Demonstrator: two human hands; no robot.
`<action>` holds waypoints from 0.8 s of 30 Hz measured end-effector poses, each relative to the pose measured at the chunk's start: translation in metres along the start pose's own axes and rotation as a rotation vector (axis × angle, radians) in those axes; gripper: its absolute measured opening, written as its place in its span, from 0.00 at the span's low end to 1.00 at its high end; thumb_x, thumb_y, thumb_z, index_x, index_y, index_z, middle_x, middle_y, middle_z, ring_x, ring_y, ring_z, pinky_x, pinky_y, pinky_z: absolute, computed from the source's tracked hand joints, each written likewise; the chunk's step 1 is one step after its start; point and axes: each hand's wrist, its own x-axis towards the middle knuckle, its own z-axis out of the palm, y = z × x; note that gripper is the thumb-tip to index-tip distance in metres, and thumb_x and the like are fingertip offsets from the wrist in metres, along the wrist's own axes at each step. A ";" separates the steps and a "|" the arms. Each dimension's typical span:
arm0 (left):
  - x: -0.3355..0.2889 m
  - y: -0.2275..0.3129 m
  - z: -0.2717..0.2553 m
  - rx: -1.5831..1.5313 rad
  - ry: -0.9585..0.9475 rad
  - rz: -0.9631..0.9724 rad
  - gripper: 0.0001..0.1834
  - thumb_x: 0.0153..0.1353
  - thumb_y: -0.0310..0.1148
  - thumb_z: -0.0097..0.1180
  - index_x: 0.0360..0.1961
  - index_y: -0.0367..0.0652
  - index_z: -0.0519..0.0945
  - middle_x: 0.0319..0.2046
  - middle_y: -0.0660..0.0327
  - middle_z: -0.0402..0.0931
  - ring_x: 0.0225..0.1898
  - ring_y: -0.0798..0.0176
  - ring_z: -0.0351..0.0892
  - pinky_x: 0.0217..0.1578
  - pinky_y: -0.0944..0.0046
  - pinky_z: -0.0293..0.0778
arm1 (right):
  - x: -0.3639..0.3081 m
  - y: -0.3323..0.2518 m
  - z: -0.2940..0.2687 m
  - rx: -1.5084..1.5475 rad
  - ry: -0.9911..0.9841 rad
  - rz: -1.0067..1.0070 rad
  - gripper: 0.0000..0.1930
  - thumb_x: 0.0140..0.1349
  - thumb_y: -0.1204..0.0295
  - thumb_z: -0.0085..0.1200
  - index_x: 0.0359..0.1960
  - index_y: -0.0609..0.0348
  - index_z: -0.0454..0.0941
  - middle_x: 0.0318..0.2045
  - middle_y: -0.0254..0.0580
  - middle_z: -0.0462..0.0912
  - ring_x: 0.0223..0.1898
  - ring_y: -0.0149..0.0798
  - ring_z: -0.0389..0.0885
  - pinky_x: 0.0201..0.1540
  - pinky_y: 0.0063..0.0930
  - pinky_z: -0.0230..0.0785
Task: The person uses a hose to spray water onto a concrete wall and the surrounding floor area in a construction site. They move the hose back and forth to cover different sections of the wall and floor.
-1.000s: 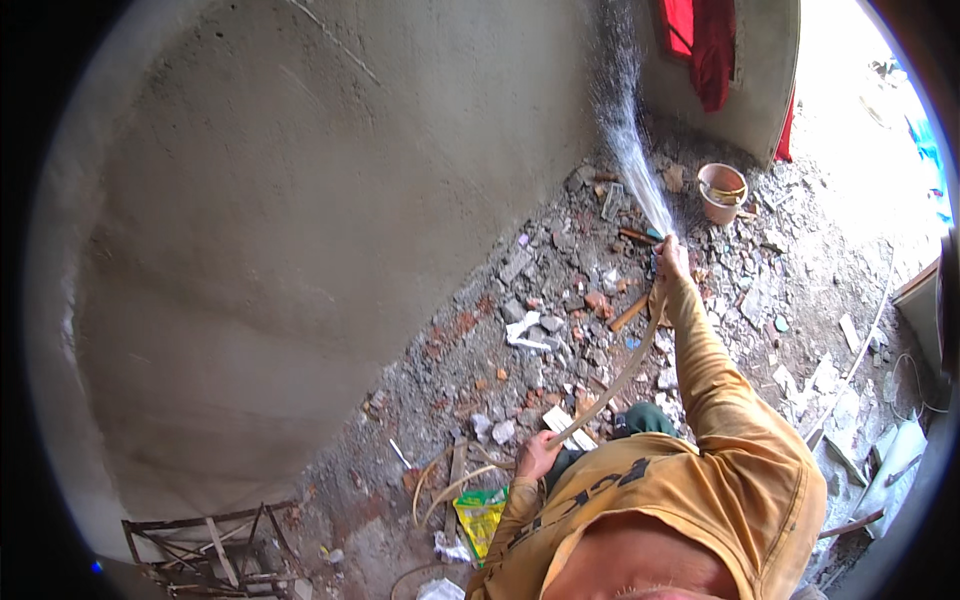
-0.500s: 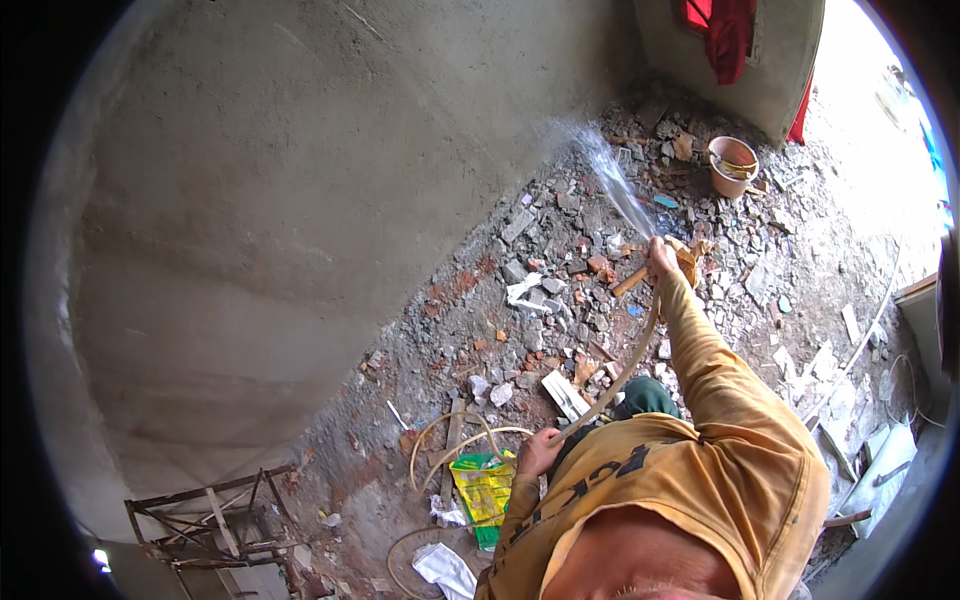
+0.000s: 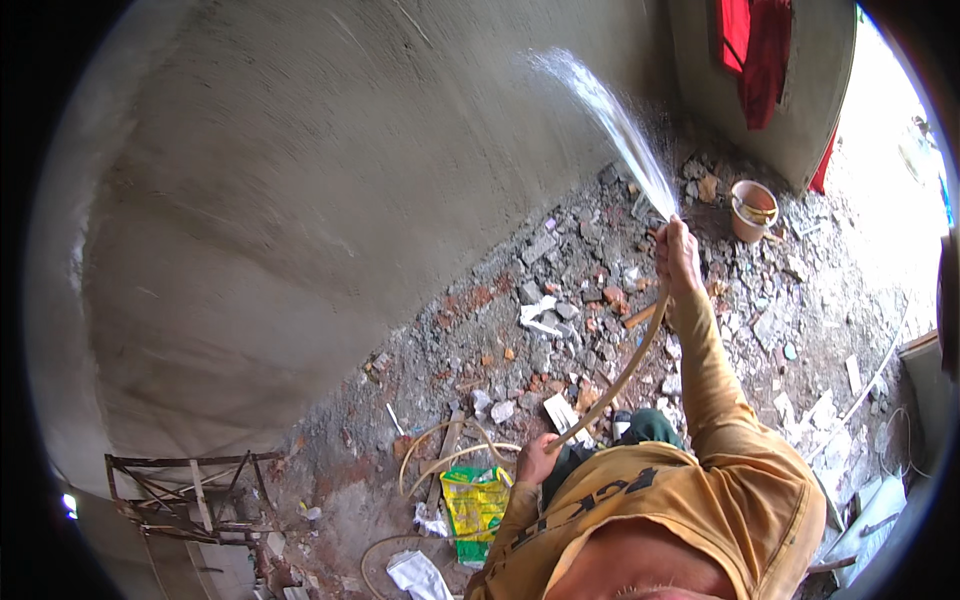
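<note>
The tip of the hose [image 3: 632, 370] is hidden, apparently inside the right grip [image 3: 679, 256].

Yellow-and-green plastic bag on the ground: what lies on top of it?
A tan flexible hose crosses over the bag. What lies underneath is covered and cannot be seen.

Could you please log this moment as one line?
right grip: hose, spraying end | left grip: hose, nearer body | water: jetting toward wall
</note>
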 end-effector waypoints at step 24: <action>-0.004 -0.052 0.000 0.015 0.181 0.011 0.14 0.50 0.44 0.54 0.33 0.49 0.78 0.26 0.55 0.77 0.32 0.53 0.77 0.32 0.58 0.71 | -0.088 -0.054 0.105 0.008 -0.166 -0.277 0.22 0.63 0.55 0.33 0.15 0.52 0.65 0.07 0.22 0.57 0.06 0.18 0.51 0.07 0.14 0.43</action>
